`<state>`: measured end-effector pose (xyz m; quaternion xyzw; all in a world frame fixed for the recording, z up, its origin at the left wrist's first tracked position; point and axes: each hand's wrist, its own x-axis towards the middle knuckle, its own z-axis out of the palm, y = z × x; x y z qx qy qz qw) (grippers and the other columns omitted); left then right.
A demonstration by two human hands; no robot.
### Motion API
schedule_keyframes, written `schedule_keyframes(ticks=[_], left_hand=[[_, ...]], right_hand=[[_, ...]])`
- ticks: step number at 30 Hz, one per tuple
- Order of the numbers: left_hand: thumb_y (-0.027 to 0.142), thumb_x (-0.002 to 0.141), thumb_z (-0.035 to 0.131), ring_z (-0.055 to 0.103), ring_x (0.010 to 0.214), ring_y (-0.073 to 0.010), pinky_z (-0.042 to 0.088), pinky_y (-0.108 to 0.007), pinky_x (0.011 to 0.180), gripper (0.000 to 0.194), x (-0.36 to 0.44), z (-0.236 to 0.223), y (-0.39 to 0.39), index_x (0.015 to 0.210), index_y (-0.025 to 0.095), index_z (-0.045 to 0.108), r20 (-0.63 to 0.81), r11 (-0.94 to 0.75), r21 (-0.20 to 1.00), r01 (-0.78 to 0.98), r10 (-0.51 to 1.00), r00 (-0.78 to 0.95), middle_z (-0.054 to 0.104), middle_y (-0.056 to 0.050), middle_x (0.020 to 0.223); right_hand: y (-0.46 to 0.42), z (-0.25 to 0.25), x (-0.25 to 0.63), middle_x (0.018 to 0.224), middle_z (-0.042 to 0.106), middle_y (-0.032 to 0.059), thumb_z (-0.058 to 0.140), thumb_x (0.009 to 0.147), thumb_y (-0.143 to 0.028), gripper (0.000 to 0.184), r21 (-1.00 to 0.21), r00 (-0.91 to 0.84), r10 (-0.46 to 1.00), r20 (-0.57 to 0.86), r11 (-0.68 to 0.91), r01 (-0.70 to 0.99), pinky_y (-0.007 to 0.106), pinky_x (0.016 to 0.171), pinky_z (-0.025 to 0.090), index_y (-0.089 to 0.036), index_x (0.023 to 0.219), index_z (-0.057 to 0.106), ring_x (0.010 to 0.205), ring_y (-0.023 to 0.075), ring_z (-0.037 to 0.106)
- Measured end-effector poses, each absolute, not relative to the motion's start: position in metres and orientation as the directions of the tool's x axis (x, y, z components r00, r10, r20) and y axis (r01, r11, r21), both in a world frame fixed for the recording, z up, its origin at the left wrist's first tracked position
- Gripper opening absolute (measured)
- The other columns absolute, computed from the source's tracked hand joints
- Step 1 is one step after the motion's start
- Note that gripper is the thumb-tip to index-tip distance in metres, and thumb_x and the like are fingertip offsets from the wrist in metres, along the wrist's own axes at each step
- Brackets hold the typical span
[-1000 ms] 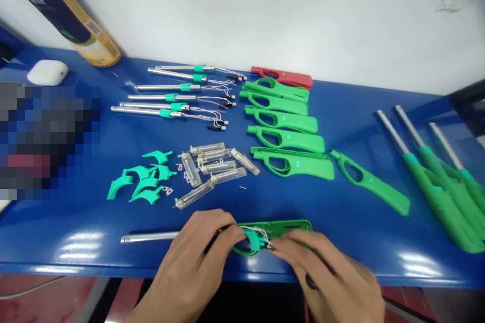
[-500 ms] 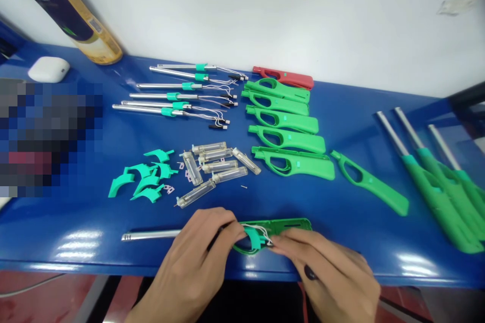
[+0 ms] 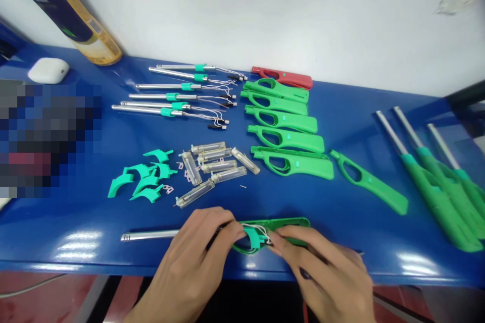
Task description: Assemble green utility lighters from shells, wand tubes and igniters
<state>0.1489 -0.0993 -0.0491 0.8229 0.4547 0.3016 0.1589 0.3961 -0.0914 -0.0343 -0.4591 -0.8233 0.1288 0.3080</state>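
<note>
Glossy blue desk (image 3: pixel 364 126) beneath, your left grip (image 3: pixel 197 257) is pinching the unclosed green plastic shell (image 3: pixel 282 222), curved teal trigger (image 3: pixel 253 238) inside; your right grip (image 3: pixel 322 267) is pinching thin white wires (image 3: pixel 261 228). Three assembled lighters (image 3: pixel 447 202) are lying rightward.

Plain blue table (image 3: pixel 356 121); red casing (image 3: pixel 297 79), green casings (image 3: pixel 314 166) in front of it, turquoise triggers (image 3: pixel 148 194) front-left of it

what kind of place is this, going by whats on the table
Probably a small assembly bench: loose metal tubes with wires, clear cartridges and green handle shells are laid out in groups, with finished-looking lighters at the right.
</note>
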Motion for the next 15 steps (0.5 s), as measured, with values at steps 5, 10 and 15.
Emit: schedule_keyframes(ticks=[5,10,15], left_hand=[[0.005,0.106,0.057,0.055,0.128,-0.0234,0.045,-0.039,0.111,0.025,0.148,-0.049,-0.101,0.129,0.012,0.064,0.329,-0.523,0.545,0.656,0.852,0.406,0.06,-0.012,0.129],[0.003,0.107,0.054,0.055,0.127,-0.0209,0.045,-0.036,0.11,0.026,0.147,-0.048,-0.099,0.128,0.012,0.065,0.322,-0.52,0.558,0.647,0.854,0.408,0.06,-0.011,0.128],[0.003,0.108,0.051,0.053,0.125,-0.0196,0.042,-0.034,0.109,0.025,0.147,-0.047,-0.098,0.126,0.012,0.066,0.332,-0.529,0.559,0.638,0.848,0.412,0.059,-0.01,0.127]], right_hand=[[-0.087,-0.031,0.396,0.103,0.083,0.0037,0.056,0.105,-0.007,0.028,-0.522,-0.407,0.834,0.374,0.551,0.651,0.02,0.066,0.059,-0.021,0.11,0.079,0.084,0.0118,0.081],[-0.087,-0.027,0.399,0.105,0.084,0.0009,0.059,0.105,-0.009,0.023,-0.543,-0.391,0.84,0.377,0.542,0.642,0.019,0.076,0.061,-0.02,0.119,0.075,0.09,0.0114,0.081],[-0.08,-0.024,0.407,0.123,0.08,0.0022,0.053,0.11,-0.015,0.03,-0.389,-0.482,0.829,0.282,0.558,0.733,0.024,0.064,0.059,-0.025,0.13,0.073,0.088,0.0128,0.081]])
